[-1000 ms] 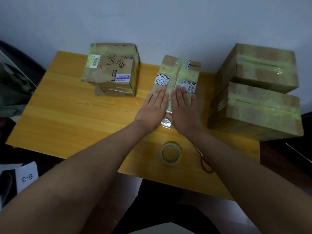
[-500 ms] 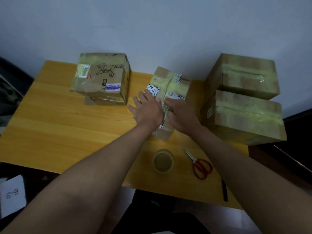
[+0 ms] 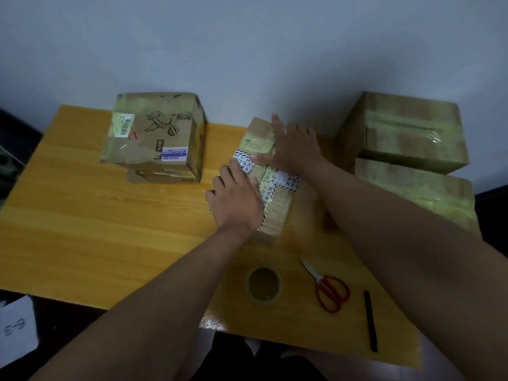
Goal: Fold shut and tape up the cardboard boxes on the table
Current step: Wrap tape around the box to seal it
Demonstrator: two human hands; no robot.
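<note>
Since half a second ago, the right hand (image 3: 295,148) has been slid toward the far end of the small box (image 3: 270,185), fingers straight and spread. Its near left edge is pressed by the left hand (image 3: 236,200), fingers apparently flat. Mid-table (image 3: 82,229), the box is flanked by a tape roll (image 3: 264,284) and scissors (image 3: 328,290).

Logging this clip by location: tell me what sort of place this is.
Probably a small parcel-packing spot indoors. A wooden table against a plain wall carries several taped cardboard boxes, a tape roll, red scissors and a black pen.
</note>
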